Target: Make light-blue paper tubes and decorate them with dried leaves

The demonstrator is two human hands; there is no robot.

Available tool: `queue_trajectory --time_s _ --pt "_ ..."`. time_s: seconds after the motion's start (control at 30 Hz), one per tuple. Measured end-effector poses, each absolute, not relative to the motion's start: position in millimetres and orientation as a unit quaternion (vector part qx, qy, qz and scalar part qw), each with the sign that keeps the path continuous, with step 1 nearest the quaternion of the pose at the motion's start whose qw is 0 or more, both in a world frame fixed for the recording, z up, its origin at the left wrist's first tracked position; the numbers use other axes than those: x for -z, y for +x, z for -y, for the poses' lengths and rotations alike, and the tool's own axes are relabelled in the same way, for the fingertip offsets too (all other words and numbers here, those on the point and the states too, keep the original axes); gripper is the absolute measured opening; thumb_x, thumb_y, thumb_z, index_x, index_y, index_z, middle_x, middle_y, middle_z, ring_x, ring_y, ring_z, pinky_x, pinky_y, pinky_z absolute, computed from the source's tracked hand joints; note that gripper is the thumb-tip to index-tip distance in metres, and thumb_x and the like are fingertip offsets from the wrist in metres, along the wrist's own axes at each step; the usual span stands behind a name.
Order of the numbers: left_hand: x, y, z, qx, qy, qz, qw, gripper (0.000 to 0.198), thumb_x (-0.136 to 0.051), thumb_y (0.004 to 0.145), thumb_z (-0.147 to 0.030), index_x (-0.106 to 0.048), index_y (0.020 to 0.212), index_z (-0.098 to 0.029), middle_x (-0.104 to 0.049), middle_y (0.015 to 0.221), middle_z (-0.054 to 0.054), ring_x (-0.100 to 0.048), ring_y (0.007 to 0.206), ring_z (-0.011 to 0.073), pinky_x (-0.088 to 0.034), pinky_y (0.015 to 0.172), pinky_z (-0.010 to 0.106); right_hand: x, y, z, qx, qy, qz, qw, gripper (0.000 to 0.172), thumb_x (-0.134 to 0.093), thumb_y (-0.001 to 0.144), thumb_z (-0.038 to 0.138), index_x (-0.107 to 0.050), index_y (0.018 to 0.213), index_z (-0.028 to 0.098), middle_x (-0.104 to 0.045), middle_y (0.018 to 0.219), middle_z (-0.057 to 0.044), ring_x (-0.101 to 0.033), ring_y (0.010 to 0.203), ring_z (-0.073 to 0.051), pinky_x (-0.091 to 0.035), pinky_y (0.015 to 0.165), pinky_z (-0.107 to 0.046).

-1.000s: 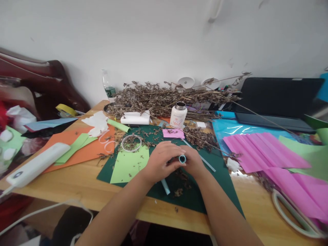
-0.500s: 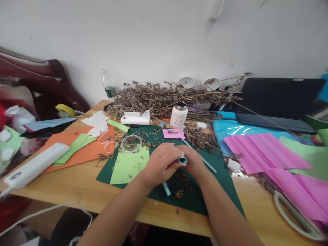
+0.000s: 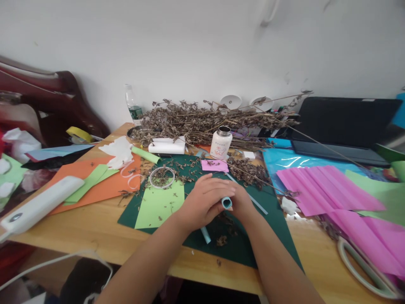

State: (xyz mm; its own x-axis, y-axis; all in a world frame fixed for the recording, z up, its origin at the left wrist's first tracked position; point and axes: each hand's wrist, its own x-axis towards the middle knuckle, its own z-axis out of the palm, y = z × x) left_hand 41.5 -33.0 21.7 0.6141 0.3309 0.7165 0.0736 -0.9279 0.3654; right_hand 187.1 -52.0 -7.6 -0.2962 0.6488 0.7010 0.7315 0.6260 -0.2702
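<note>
"Tube (image 3: 227, 203), light blue: where do we have it?"

"Between our 2 hands, over the green mat (image 3: 275, 223), 1 open end facing us. Our left hand (image 3: 202, 200) holds it, fingers above, thumb below."

"And our right hand (image 3: 239, 200)?"

"It's cupped against the far side; its fingers are mostly hidden, so we cannot tell their grip."

"Around us?"

"Near our left wrist, a thin blue roll (image 3: 205, 235); beyond, pink paper (image 3: 214, 165) and an uncapped white bottle (image 3: 221, 143)."
</note>
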Motion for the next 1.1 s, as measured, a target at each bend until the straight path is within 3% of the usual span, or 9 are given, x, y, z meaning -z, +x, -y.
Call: queue_trajectory --time_s 0.17,0.3,0.4,0.53,0.67,0.87,1.1 --pt "-21 40 34 -0.432 0.879 -0.091 0.179 0.016 -0.046 0.074 -0.018 -0.051 0.089 -0.018 -0.062 0.091 0.006 -0.052 0.095 0.0137 -0.031 0.093 0.036 8 186 54 0.021 -0.440 0.810 0.387 0.021 -0.038 0.075 0.027 -0.055 0.067 0.017 -0.059 0.065 -0.007 -0.055 0.065 -0.017 -0.046 0.057 -0.030" --pt "-22 40 36 -0.437 0.877 -0.081 0.182 0.017 -0.043 0.076 -0.018 -0.052 0.090 -0.016 -0.063 0.091 0.008 -0.054 0.093 0.0135 -0.037 0.090 0.033 8 190 51 -0.006 -0.448 0.821 0.354 0.018 -0.045 0.072 0.025 -0.057 0.082 0.016 -0.062 0.081 -0.008 -0.056 0.079 -0.019 -0.046 0.068 -0.032" --pt "-24 39 39 -0.431 0.877 -0.089 0.190 0.018 -0.045 0.075 -0.017 -0.052 0.092 -0.017 -0.063 0.092 0.007 -0.056 0.089 0.0121 -0.043 0.081 0.025 11 194 46 -0.029 -0.447 0.847 0.286 0.024 -0.051 0.069 0.023 -0.057 0.091 0.017 -0.062 0.092 -0.006 -0.053 0.089 -0.019 -0.043 0.078 -0.033" --pt "-27 37 43 -0.429 0.880 -0.063 0.195 0.021 -0.044 0.075 -0.014 -0.050 0.095 -0.017 -0.062 0.094 0.008 -0.056 0.089 0.0110 -0.045 0.076 0.020 10 198 43 -0.040 -0.464 0.854 0.232 0.016 -0.052 0.067 0.016 -0.061 0.081 0.019 -0.064 0.084 -0.003 -0.056 0.081 -0.017 -0.045 0.072 -0.031" --pt "-30 36 46 -0.424 0.886 -0.032 0.186 0.023 -0.040 0.076 -0.014 -0.047 0.097 -0.018 -0.063 0.092 0.008 -0.055 0.091 0.0124 -0.045 0.076 0.022 4 198 47 -0.049 -0.457 0.851 0.256 0.011 -0.051 0.067 0.013 -0.061 0.068 0.018 -0.064 0.069 -0.002 -0.057 0.069 -0.015 -0.045 0.064 -0.027" --pt "-30 36 46 -0.425 0.884 -0.033 0.192 0.028 -0.040 0.076 -0.012 -0.045 0.103 -0.018 -0.062 0.093 0.007 -0.055 0.090 0.0122 -0.044 0.077 0.022 2 196 49 -0.045 -0.441 0.845 0.298 0.010 -0.050 0.068 0.015 -0.060 0.069 0.017 -0.064 0.071 -0.003 -0.057 0.070 -0.015 -0.044 0.066 -0.027" --pt "-25 40 49 -0.458 0.830 -0.047 0.315 0.034 -0.047 0.075 -0.030 -0.043 0.107 -0.020 -0.059 0.092 0.007 -0.053 0.089 0.0170 -0.042 0.078 0.031 4 191 49 -0.015 -0.455 0.829 0.324 0.014 -0.046 0.069 0.014 -0.057 0.061 0.018 -0.061 0.061 -0.001 -0.054 0.061 -0.013 -0.042 0.057 -0.024"
